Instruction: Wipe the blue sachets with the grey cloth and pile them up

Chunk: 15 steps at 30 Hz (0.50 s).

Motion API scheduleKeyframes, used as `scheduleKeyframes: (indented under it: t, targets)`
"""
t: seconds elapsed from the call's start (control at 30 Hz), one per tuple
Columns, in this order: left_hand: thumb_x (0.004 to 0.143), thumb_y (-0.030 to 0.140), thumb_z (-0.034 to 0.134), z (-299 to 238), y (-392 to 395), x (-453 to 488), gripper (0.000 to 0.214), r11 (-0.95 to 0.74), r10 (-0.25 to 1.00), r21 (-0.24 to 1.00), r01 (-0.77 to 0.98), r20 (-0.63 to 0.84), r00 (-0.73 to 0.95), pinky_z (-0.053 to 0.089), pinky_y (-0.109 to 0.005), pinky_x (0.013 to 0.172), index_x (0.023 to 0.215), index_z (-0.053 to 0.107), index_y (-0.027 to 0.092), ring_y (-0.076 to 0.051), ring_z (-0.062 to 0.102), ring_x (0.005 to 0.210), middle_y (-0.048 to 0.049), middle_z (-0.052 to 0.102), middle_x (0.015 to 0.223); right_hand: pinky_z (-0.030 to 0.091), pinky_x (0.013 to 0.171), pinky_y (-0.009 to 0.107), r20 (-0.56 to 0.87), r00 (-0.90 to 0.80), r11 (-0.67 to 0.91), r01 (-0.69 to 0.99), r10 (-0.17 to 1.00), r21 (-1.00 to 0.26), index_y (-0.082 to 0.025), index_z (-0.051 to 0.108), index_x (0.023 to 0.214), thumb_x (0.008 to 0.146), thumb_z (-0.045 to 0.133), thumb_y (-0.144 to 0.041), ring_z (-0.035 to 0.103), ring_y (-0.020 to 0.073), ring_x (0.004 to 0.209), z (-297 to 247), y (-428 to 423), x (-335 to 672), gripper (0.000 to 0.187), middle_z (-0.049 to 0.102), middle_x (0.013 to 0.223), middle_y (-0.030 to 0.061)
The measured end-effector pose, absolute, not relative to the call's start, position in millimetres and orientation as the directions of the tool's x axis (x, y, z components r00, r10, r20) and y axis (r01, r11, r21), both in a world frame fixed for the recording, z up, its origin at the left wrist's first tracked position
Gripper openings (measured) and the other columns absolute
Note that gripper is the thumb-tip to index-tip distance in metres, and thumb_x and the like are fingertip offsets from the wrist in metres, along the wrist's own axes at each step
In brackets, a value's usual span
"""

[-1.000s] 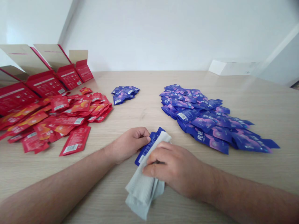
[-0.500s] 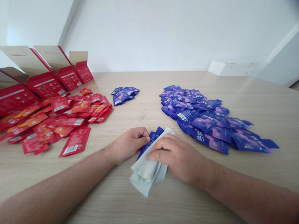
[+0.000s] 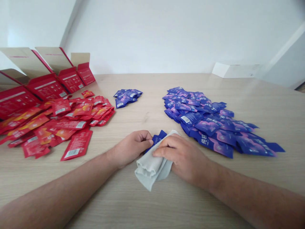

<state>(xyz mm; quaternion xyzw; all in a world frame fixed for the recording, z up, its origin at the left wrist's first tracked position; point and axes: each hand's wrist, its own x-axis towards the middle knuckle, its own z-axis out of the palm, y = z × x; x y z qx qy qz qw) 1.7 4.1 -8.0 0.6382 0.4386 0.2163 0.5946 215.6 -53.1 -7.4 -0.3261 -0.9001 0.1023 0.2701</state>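
Note:
My left hand [image 3: 132, 148] pinches the top end of a blue foil sachet [image 3: 157, 137], and only a small part of the sachet shows. My right hand [image 3: 179, 157] presses a folded pale grey-green cloth [image 3: 151, 168] over the sachet's lower part, hiding most of it. The two hands sit close together at the middle of the wooden table [image 3: 152, 95]. The larger heap of blue sachets [image 3: 202, 124] lies just beyond my right hand, and a spread of red sachets [image 3: 66, 124] lies to the left.
A small pile of blue sachets [image 3: 126, 97] lies at the far middle of the table. Open red cartons [image 3: 45, 87] stand along the far left, and a white box [image 3: 234, 70] lies at the far right edge. A white wall rises behind.
My right hand has slid the cloth away from me along the sachet, now covering more of it. The cloth's lower end has drawn up the table. My left hand has stayed in place.

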Motion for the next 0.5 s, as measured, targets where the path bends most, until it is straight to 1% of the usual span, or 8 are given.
scheduleKeyframes:
  t: [0.1, 0.13, 0.17, 0.27, 0.33, 0.47, 0.5]
  targets:
    - [0.087, 0.036, 0.062, -8.6, 5.0, 0.6, 0.021, 0.081, 0.819, 0.951, 0.300, -0.235, 0.524, 0.028, -0.019, 0.048, 0.083, 0.056, 0.016, -0.007, 0.036, 0.052, 0.0067, 0.047, 0.061, 0.048, 0.085, 0.034, 0.390, -0.731, 0.826, 0.458, 0.560, -0.327, -0.023, 0.070, 0.111, 0.095, 0.061, -0.022, 0.057, 0.0209, 0.098, -6.6, -56.8, 213.2, 0.019, 0.067, 0.103, 0.0053]
    - [0.087, 0.036, 0.062, -9.2, 5.3, 0.4, 0.021, 0.083, 0.819, 0.952, 0.295, -0.233, 0.524, 0.028, -0.019, 0.048, 0.083, 0.056, 0.016, -0.006, 0.036, 0.052, 0.0067, 0.047, 0.061, 0.048, 0.085, 0.034, 0.382, -0.743, 0.833, 0.450, 0.550, -0.323, -0.023, 0.070, 0.112, 0.096, 0.060, -0.022, 0.057, 0.0208, 0.097, -6.5, -57.2, 213.0, 0.019, 0.067, 0.103, 0.0053]
    - [0.088, 0.037, 0.061, -9.9, 5.4, 0.3, 0.022, 0.088, 0.819, 0.953, 0.291, -0.235, 0.523, 0.028, -0.019, 0.048, 0.084, 0.056, 0.016, -0.006, 0.036, 0.052, 0.0067, 0.047, 0.061, 0.048, 0.086, 0.034, 0.379, -0.738, 0.827, 0.457, 0.558, -0.328, -0.023, 0.070, 0.112, 0.096, 0.060, -0.022, 0.057, 0.0208, 0.098, -6.7, -56.8, 213.3, 0.019, 0.066, 0.104, 0.0053]
    - [0.088, 0.039, 0.060, -11.8, 5.2, 0.4, 0.023, 0.100, 0.817, 0.952, 0.290, -0.245, 0.521, 0.027, -0.019, 0.047, 0.084, 0.056, 0.017, -0.007, 0.037, 0.051, 0.0063, 0.047, 0.061, 0.047, 0.088, 0.036, 0.398, -0.652, 0.763, 0.531, 0.645, -0.367, -0.022, 0.069, 0.114, 0.095, 0.060, -0.017, 0.057, 0.0210, 0.099, -8.0, -53.8, 215.6, 0.022, 0.066, 0.106, 0.0057]
    - [0.088, 0.039, 0.061, -12.1, 5.1, 0.6, 0.023, 0.092, 0.820, 0.951, 0.294, -0.240, 0.520, 0.027, -0.019, 0.048, 0.084, 0.056, 0.016, -0.007, 0.039, 0.052, 0.0057, 0.048, 0.062, 0.046, 0.089, 0.036, 0.401, -0.635, 0.751, 0.539, 0.660, -0.381, -0.022, 0.069, 0.115, 0.094, 0.061, -0.016, 0.056, 0.0209, 0.099, -8.8, -53.8, 215.6, 0.023, 0.066, 0.106, 0.0056]
    - [0.087, 0.038, 0.063, -11.5, 6.0, 0.4, 0.023, 0.079, 0.816, 0.955, 0.286, -0.227, 0.532, 0.029, -0.020, 0.050, 0.084, 0.056, 0.016, -0.007, 0.040, 0.054, 0.0050, 0.050, 0.064, 0.047, 0.086, 0.034, 0.365, -0.755, 0.832, 0.433, 0.545, -0.346, -0.024, 0.070, 0.112, 0.096, 0.060, -0.022, 0.057, 0.0202, 0.097, -8.2, -58.9, 212.4, 0.019, 0.066, 0.103, 0.0043]
    - [0.087, 0.038, 0.063, -11.6, 6.2, 0.2, 0.023, 0.082, 0.815, 0.957, 0.279, -0.225, 0.533, 0.029, -0.020, 0.050, 0.084, 0.056, 0.016, -0.007, 0.040, 0.054, 0.0050, 0.050, 0.064, 0.047, 0.085, 0.034, 0.360, -0.761, 0.836, 0.430, 0.539, -0.341, -0.024, 0.070, 0.112, 0.096, 0.060, -0.022, 0.057, 0.0202, 0.097, -7.9, -59.1, 212.3, 0.018, 0.066, 0.103, 0.0044]
